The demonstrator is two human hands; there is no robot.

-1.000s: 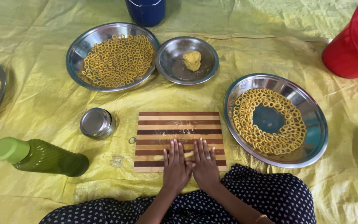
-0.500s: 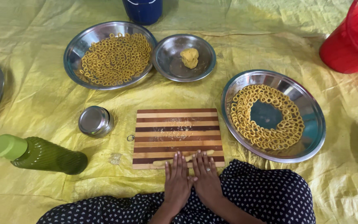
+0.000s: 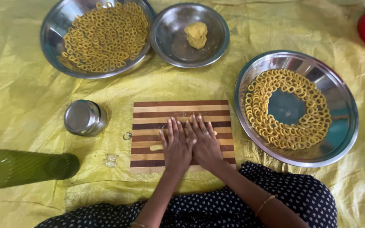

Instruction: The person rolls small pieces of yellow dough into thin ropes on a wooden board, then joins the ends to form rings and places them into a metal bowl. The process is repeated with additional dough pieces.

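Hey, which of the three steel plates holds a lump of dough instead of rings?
The small middle plate at the top holds the dough lump; the big top-left plate and right plate hold rings.

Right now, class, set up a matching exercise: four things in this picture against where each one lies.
Things:
1 dough lump
2 hands
3 bottle
4 small tin

Places:
A flat on the striped board
B lying at the left edge
C in the small bowl
D left of the board

Pairs: 1-C, 2-A, 3-B, 4-D
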